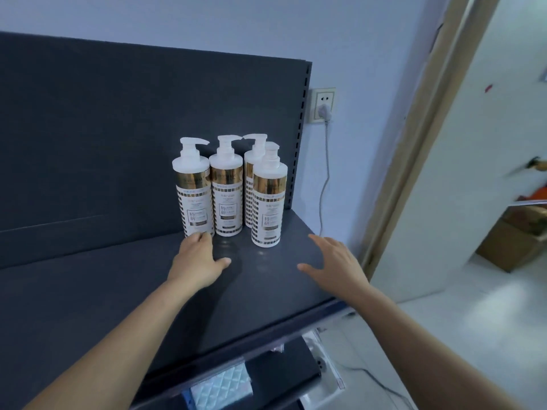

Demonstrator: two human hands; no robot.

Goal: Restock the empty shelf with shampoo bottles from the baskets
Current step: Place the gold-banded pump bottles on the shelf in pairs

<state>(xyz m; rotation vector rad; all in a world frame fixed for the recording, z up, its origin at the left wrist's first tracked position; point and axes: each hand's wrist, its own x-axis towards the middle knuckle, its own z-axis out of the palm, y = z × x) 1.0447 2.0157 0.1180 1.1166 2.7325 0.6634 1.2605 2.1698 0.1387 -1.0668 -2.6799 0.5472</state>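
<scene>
Only the head view shows this. The left hand [196, 257] lies low on the dark shelf [118, 291] with its fingertips touching the foot of the leftmost bottle [194, 190]. Its thumb is splayed aside and it grips nothing. The right hand [334, 263] is spread and empty, near the front bottle [269, 202], which stands just beyond it. Between the hands and farther back stands the second bottle [226, 187]. The rear bottle [251, 173] is half hidden behind the front one. Pale packets [220, 389] under the shelf are cut off and unclear.

The dark shelf [118, 291] bears four upright shampoo bottles [226, 187] clustered right rear.
</scene>
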